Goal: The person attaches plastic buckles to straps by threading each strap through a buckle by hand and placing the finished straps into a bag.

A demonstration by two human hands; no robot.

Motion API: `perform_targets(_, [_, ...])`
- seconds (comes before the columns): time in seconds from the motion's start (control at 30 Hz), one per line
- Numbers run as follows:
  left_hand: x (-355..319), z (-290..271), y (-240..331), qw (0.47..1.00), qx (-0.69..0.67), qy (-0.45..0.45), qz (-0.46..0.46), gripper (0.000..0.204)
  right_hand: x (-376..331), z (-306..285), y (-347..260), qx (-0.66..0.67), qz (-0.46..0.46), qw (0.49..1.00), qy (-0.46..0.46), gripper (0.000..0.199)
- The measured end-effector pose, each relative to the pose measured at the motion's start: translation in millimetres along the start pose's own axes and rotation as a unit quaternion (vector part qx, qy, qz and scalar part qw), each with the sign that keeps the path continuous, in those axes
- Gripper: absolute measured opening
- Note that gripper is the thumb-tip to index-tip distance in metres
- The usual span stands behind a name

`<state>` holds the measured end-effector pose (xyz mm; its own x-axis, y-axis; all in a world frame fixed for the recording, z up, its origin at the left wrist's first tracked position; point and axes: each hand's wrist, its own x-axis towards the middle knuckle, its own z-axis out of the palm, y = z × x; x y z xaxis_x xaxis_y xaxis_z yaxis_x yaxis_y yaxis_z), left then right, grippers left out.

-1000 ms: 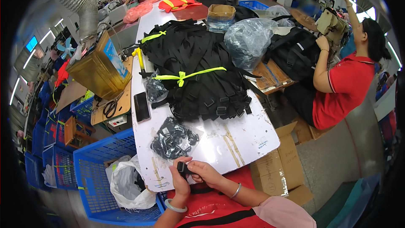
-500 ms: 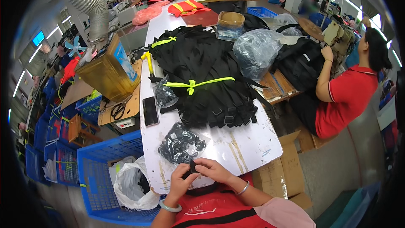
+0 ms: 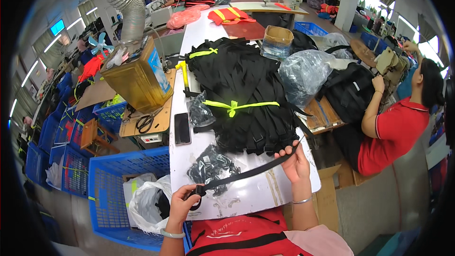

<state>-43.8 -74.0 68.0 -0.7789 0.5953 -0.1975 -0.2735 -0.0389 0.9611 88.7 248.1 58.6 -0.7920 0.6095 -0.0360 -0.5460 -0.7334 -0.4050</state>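
A black webbing strap (image 3: 246,174) stretches slantwise over the white table between my two hands. My left hand (image 3: 181,203) is closed on its lower end, where a black plastic buckle (image 3: 200,190) sits at the fingers. Higher up and to the right, my right hand (image 3: 295,162) pinches the strap beside the big bundle's front corner. Whether the strap beyond those fingers joins the bundle, I cannot tell. That bundle of black straps (image 3: 237,78) is tied with neon yellow bands. Just under the strap lies a clear bag of small black plastic parts (image 3: 213,165).
A phone (image 3: 182,129) and a yellow-handled hammer (image 3: 184,73) lie along the table's left side. Below left stands a blue crate (image 3: 106,180) holding a white sack (image 3: 142,208). At right, a co-worker in a red shirt (image 3: 403,118) handles a black bag (image 3: 350,87).
My hands were together over a small black piece at the table's near edge. Now they are far apart, the right up by the bundle, with the strap drawn out between them.
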Motion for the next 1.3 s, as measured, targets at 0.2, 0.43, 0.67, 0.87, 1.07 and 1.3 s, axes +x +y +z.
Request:
perform_targets(0.2, [9.4, 24.2, -11.4, 0.994, -0.010, -0.108, 0.015, 0.034, -18.6, 23.8, 48.7, -0.325, 0.194, 0.925, -0.037, 0.015])
perform_targets(0.43, [4.5, 20.4, -10.0, 0.993, 0.092, -0.057, 0.042, 0.035, -30.6, 37.9, 75.5, -0.415, 0.352, 0.808, -0.226, 0.025])
perform_targets(0.67, [-8.0, 19.8, -14.0, 0.989, 0.059, -0.131, 0.029, 0.032, -35.7, 29.8, 81.6, -0.383, 0.386, 0.805, -0.235, 0.023])
perform_targets(0.87, [-9.1, 10.7, -16.4, 0.986, -0.002, -0.160, -0.039, 0.032, -41.0, 28.0, 85.9, -0.404, 0.399, 0.781, -0.259, 0.022])
perform_targets(1.07, [-11.0, 15.4, -16.0, 0.935, 0.317, -0.131, 0.089, 0.036, -43.4, 23.7, 98.8, -0.542, 0.260, 0.763, -0.239, 0.023])
perform_targets(1.3, [-9.7, 21.7, -23.0, 0.907, 0.370, -0.089, 0.181, 0.042, -44.7, 26.4, 101.2, -0.671, 0.150, 0.676, -0.266, 0.020])
